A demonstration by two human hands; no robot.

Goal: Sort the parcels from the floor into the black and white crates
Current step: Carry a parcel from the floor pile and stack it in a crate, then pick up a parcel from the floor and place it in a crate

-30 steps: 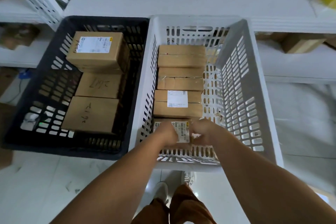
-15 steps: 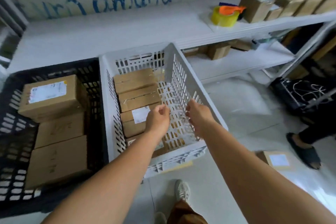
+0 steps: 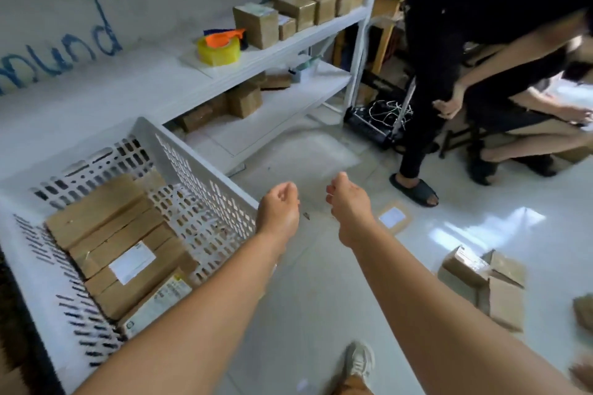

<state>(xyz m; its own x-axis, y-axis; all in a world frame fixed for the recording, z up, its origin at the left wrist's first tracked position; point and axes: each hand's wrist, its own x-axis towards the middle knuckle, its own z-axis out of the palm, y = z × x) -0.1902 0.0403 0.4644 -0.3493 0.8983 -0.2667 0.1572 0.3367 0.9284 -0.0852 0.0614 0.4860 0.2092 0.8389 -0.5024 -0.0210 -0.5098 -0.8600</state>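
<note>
Head view, looking down over both outstretched forearms. The left hand (image 3: 278, 205) and the right hand (image 3: 348, 199) hang side by side at the centre of the frame, above the white floor (image 3: 321, 282) just past the near right corner of the white crate (image 3: 199, 170); the fingers of each are loosely curled toward the palm and hold nothing, and the two hands do not touch. The white crate fills the 8 o'clock sector and contains a row of cardboard parcels (image 3: 106, 234) laid flat, one of them carrying a white label (image 3: 132, 262), with a printed parcel (image 3: 160, 298) nearest the viewer. A strip of the black crate (image 3: 12, 330) shows at the left edge, at 9 o'clock. On the floor, a flat parcel with a white label (image 3: 393, 217) lies at 3 o'clock, just beside the right hand as seen from here; a cluster of cardboard boxes (image 3: 487, 282) lies at 4 o'clock, and the edge of another box (image 3: 584, 314) sits at the right border. White shelving (image 3: 288, 42) runs from 10 to 1 o'clock, bearing a yellow tape roll with an orange dispenser (image 3: 219, 48) and several cardboard boxes (image 3: 288, 13) on the upper board, and more boxes (image 3: 224, 106) on the lower. At 2 o'clock stands a person in black clothing (image 3: 449, 26) wearing a dark slipper (image 3: 414, 191), with a second person seated (image 3: 529, 125) behind. The viewer's own white shoe (image 3: 361, 361) appears at 6 o'clock
</note>
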